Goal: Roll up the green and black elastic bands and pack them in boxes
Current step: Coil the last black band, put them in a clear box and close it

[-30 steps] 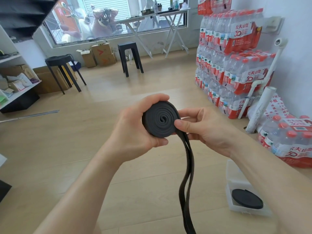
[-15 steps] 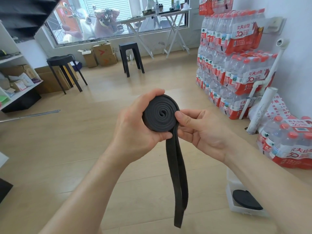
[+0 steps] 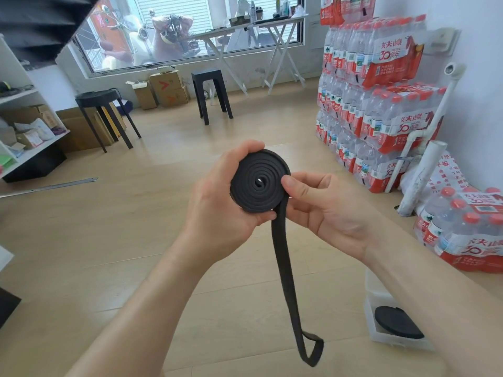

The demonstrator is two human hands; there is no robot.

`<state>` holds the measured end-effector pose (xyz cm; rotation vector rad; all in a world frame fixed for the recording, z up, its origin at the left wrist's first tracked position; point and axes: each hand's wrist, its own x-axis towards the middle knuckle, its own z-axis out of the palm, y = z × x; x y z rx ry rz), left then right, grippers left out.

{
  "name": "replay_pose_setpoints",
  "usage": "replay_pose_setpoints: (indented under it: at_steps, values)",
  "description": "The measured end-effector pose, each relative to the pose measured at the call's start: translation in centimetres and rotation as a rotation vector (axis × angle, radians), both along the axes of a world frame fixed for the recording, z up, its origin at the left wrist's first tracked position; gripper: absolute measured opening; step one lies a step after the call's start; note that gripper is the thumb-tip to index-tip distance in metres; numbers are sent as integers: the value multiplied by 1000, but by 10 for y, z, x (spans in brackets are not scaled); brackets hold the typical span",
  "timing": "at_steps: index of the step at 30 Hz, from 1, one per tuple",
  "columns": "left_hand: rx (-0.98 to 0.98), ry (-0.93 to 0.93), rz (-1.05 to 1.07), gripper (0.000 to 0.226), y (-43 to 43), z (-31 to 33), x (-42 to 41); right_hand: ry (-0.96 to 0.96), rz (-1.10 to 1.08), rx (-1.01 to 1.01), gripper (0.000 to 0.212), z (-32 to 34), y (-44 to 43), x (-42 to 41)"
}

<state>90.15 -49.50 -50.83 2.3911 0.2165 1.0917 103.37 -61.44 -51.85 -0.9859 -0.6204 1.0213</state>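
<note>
Pale wooden floor point(image 3: 109, 240) across the room, wide window point(image 3: 190, 31) along the far wall. Stacked high against the right wall: packs of water bottles point(image 3: 375, 112) with red labels, more nearer on the floor. Farther off, white folding tables point(image 3: 277, 44) under the window, black stools point(image 3: 212, 91), cardboard boxes point(image 3: 168, 88); white shelf point(image 3: 27, 148) at the left edge.

Held up in the middle, above the floor: black band point(image 3: 258, 183), matte, mostly wound into a tight flat spiral facing the camera, one loose tail hanging down from its lower right and ending in a small loop. Gripped by the left hand point(image 3: 217, 210), fingers curled round the coil's top and bottom rim. Pinched at the right edge by the right hand point(image 3: 326, 210), thumb pressed on the coil's face, fingers curled behind.

Near right, low on the floor and partly hidden by the right forearm: clear box point(image 3: 381, 340) with a second rolled band point(image 3: 397, 322) lying flat inside.
</note>
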Motion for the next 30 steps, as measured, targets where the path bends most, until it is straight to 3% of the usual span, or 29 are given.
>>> replay_pose_setpoints:
  at_steps: [4, 7, 12, 15, 18, 23, 26, 28, 30]
  values:
    - [-5, 98, -2, 92, -4, -1, 2, -121, -24, -25, 37, 2, -3, 3]
    - [-86, 287, -111, 94, -3, 4, -1, -188, 1, -85, 40, 5, -5, 12]
    - [-295, 456, -330, 89, 5, 13, -11, -247, 207, -194, 36, 2, -8, 23]
    - [-316, 459, -360, 89, 0, 13, -11, -227, 277, -191, 33, -4, -6, 20]
    - [-335, 350, -270, 85, -2, 16, -13, -274, 244, -184, 32, -4, -5, 18]
    - [-95, 413, 4, 86, -9, 13, -8, -636, 136, -275, 50, -3, 1, 0]
    - [142, 472, 131, 81, -10, 9, -4, -663, 47, -265, 68, -8, 8, -2]
    - [274, 504, 197, 81, -9, 7, -2, -669, 57, -251, 68, -8, 9, -4]
    - [277, 517, 184, 87, -10, 5, 1, -660, 43, -248, 59, -7, 9, -4]
